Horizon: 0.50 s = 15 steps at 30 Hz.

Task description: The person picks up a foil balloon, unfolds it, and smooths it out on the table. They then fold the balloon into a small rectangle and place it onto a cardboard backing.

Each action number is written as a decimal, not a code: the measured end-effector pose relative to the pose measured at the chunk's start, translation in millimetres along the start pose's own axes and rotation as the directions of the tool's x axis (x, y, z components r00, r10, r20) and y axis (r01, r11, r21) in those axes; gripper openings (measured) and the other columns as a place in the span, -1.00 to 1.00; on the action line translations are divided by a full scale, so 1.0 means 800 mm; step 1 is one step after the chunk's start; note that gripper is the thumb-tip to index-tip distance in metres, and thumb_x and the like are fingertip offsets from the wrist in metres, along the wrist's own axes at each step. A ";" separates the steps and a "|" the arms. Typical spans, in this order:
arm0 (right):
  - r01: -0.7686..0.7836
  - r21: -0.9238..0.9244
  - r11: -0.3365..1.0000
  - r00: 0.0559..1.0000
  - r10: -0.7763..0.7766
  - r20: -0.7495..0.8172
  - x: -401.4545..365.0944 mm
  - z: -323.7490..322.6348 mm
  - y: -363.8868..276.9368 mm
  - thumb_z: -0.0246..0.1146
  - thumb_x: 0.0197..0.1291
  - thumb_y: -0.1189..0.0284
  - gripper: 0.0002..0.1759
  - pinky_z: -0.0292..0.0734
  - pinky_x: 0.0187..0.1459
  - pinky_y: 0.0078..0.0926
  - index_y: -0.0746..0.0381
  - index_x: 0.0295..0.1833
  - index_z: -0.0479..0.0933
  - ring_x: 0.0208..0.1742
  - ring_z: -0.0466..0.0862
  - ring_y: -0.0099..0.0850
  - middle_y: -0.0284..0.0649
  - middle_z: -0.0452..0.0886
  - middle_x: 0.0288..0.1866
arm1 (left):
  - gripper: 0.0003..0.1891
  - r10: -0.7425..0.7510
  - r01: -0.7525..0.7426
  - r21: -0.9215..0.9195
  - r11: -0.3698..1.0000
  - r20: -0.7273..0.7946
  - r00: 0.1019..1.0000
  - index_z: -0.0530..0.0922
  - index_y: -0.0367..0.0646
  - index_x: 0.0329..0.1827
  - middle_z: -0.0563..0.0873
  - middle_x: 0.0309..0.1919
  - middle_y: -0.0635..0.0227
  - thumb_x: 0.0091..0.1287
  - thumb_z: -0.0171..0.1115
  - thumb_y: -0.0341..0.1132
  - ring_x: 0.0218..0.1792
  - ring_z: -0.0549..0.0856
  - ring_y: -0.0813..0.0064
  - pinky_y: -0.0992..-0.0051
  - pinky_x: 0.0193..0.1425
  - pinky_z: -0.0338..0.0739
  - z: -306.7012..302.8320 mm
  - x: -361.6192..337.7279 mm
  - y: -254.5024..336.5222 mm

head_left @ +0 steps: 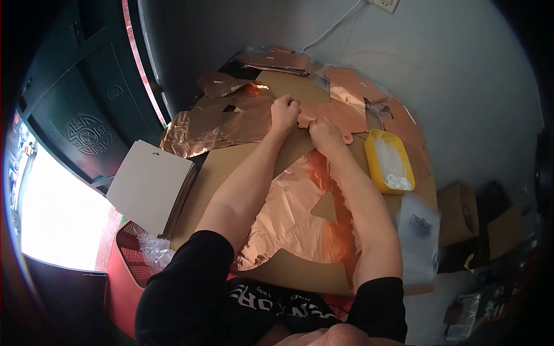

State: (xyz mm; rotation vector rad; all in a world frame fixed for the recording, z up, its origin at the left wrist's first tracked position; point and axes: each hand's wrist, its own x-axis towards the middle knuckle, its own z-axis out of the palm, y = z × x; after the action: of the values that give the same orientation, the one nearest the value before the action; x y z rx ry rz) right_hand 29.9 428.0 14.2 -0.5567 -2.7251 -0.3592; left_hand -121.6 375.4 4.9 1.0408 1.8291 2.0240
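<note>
Both bare forearms reach forward and angle inward, the left forearm (pixel 242 193) slanting up to the right and the right forearm (pixel 366 202) slanting up to the left. The left hand (pixel 284 113) sits slightly farther out, its back showing and its fingers curled inward. Just beside it, the right hand (pixel 326 135) is bent over with knuckles up, fingers drawn together toward the left hand.

- A brown table top (pixel 291 270) bears everything.
- A broad copper foil sheet (pixel 285 210) with a triangular cut-out lies at the near side.
- Crinkled foil (pixel 210 124) spreads at the far left.
- Flat copper-coloured pieces (pixel 404 130) line the far right.
- A yellow tray (pixel 374 167) sits just beside them.
</note>
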 end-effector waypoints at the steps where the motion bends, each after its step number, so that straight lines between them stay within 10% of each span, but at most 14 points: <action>1: 0.006 -0.004 1.000 1.000 -0.006 -0.021 0.001 0.005 0.002 0.19 0.06 0.56 -0.84 0.60 -0.02 -0.16 0.32 -0.24 0.63 -0.03 0.64 -0.07 -0.02 0.66 -0.19 | -0.76 -0.003 0.003 -0.010 1.000 0.007 1.000 0.69 -0.39 -0.26 0.75 -0.52 0.19 0.22 0.08 -0.41 -0.44 0.72 0.45 0.45 -0.27 0.59 -0.002 0.000 -0.002; 4: -0.018 0.008 1.000 0.996 0.018 -0.092 0.002 0.007 0.002 0.19 0.08 0.55 -0.85 0.61 -0.04 -0.16 0.31 -0.26 0.65 -0.06 0.66 -0.08 -0.03 0.67 -0.21 | -0.75 0.016 -0.015 -0.062 0.998 0.007 1.000 0.69 -0.39 -0.26 0.75 -0.52 0.16 0.22 0.09 -0.40 -0.43 0.74 0.45 0.44 -0.27 0.60 -0.002 -0.002 0.001; 9: -0.192 0.342 0.920 0.907 0.299 -0.297 0.010 0.029 0.018 0.27 0.15 0.48 -0.85 0.58 -0.16 -0.21 0.32 -0.23 0.69 -0.21 0.70 -0.09 -0.01 0.71 -0.30 | -0.76 0.067 -0.037 0.254 0.967 -0.108 0.992 0.66 -0.39 -0.33 0.72 -0.34 -0.19 0.26 0.14 -0.35 -0.21 0.72 -0.16 0.13 -0.08 0.61 0.005 0.006 0.003; 15: -0.426 0.704 0.568 0.822 0.569 0.037 0.012 0.036 0.039 0.37 0.11 0.36 -0.80 0.57 -0.19 -0.22 0.28 -0.28 0.75 -0.30 0.75 -0.14 0.05 0.72 -0.35 | -0.72 0.065 -0.066 0.234 0.970 0.013 0.998 0.65 -0.41 -0.23 0.72 -0.26 -0.22 0.33 0.11 -0.31 -0.09 0.71 -0.18 0.07 0.04 0.60 0.027 -0.001 -0.013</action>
State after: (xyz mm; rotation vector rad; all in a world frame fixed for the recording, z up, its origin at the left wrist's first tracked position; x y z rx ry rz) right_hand 26.9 468.1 -2.8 -0.9557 -2.1208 0.7013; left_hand -110.8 393.8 -6.0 1.1808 2.0968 1.8697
